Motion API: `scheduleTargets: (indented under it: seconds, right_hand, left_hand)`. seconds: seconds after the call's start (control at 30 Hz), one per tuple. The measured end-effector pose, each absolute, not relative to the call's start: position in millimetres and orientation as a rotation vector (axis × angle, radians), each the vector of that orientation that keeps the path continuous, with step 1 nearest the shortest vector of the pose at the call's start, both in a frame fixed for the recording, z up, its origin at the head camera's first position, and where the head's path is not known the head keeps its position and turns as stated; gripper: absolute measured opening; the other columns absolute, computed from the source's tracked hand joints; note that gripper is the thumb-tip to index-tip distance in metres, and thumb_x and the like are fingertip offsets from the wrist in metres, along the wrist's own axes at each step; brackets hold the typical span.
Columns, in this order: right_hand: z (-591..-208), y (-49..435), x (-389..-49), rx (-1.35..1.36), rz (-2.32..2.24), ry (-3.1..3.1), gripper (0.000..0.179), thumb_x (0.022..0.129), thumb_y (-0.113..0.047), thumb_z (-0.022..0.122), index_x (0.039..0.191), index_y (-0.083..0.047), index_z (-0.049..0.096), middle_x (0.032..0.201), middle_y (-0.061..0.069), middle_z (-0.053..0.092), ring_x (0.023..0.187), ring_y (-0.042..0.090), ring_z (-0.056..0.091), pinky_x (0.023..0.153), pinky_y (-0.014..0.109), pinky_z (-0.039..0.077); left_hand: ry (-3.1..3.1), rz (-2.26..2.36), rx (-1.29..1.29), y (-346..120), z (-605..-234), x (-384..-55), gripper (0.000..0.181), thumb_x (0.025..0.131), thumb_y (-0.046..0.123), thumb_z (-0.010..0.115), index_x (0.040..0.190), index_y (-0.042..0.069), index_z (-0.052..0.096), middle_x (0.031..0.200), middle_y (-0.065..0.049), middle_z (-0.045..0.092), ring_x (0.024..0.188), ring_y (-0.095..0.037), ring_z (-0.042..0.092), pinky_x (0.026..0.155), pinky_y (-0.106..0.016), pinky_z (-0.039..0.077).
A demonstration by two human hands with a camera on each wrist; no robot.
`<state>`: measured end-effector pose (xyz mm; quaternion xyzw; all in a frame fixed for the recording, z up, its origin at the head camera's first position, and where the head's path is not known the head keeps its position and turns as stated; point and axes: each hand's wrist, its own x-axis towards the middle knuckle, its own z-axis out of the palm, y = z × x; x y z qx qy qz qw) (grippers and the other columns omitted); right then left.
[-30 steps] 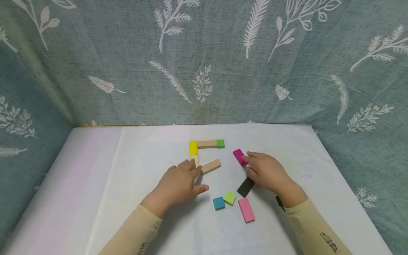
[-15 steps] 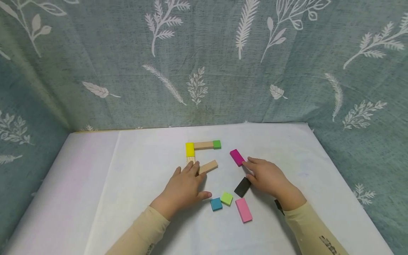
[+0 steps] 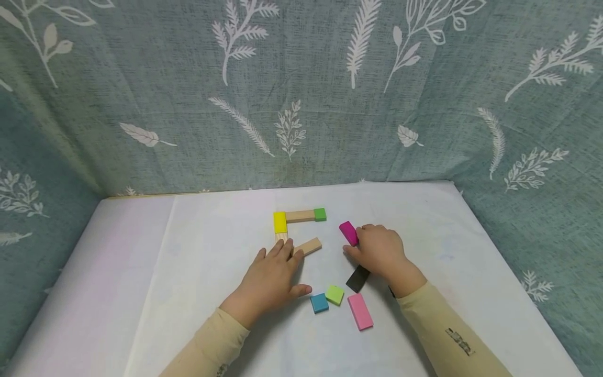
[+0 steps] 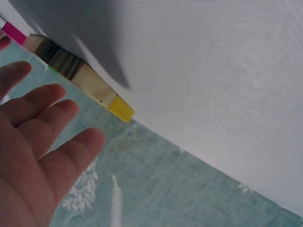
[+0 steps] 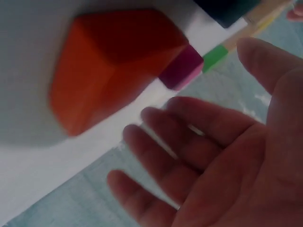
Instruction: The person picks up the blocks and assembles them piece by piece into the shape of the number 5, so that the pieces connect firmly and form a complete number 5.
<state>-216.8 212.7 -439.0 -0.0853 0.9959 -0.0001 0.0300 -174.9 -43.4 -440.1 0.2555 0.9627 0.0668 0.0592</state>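
Note:
In the head view my left hand (image 3: 267, 278) has its fingers spread, fingertips over a pale wooden block (image 3: 281, 236) and the near end of a second wooden block (image 3: 310, 246). My right hand (image 3: 380, 251) lies by a magenta block (image 3: 348, 233), fingertips at its right edge and thumb held apart. It covers the upper end of a black block (image 3: 357, 280). The right wrist view shows this hand's fingers loosely extended, gripping nothing. An orange block (image 5: 113, 66) stands near them there; the right hand and arm hide it in the head view.
A yellow block (image 3: 280, 222), a wooden block (image 3: 300, 216) and a green block (image 3: 320, 214) form a corner shape farther back. Nearer lie a blue block (image 3: 319, 303), a lime block (image 3: 335, 295) and a pink block (image 3: 360, 311). A patterned curtain (image 3: 198, 146) borders the white table.
My right hand has shifted left and its thumb has swung out, covering more of the black block. A dark piece by the right wrist is now mostly hidden. The left hand stays near the wooden blocks.

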Motion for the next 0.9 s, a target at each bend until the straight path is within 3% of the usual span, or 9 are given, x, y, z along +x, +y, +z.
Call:
scheduleTargets:
  seconds: [0.13,0.33,0.9]
  right_hand:
    - [-442.2,203.7,-224.1,-0.184,0.116,3.056,0.043,0.089,-0.051,0.071,0.08,-0.008,0.069,0.074,0.005,0.058,0.063,0.021,0.054,0.056,0.037,0.049]
    - [-442.0,195.2,-223.2,-0.126,0.1,3.033,0.038,0.088,-0.044,0.074,0.081,-0.007,0.068,0.069,0.004,0.055,0.061,0.019,0.054,0.055,0.035,0.047]
    - [-439.0,179.3,-204.9,-0.157,0.045,3.022,0.057,0.077,-0.067,0.076,0.062,-0.016,0.054,0.063,0.001,0.052,0.056,0.018,0.051,0.053,0.032,0.042]
  left_hand:
    - [2.922,0.196,0.78,-45.2,-443.7,-175.1,0.083,0.086,0.066,0.067,0.147,0.012,0.053,0.157,-0.016,0.043,0.147,-0.037,0.04,0.111,-0.063,0.038]
    - [2.924,0.214,0.776,-48.5,-445.4,-174.4,0.084,0.085,0.066,0.068,0.148,0.012,0.052,0.158,-0.017,0.043,0.147,-0.037,0.039,0.112,-0.063,0.038]
    - [2.922,0.251,0.709,-56.5,-438.0,-172.5,0.084,0.084,0.062,0.071,0.149,0.013,0.05,0.16,-0.015,0.04,0.15,-0.035,0.035,0.113,-0.064,0.035]
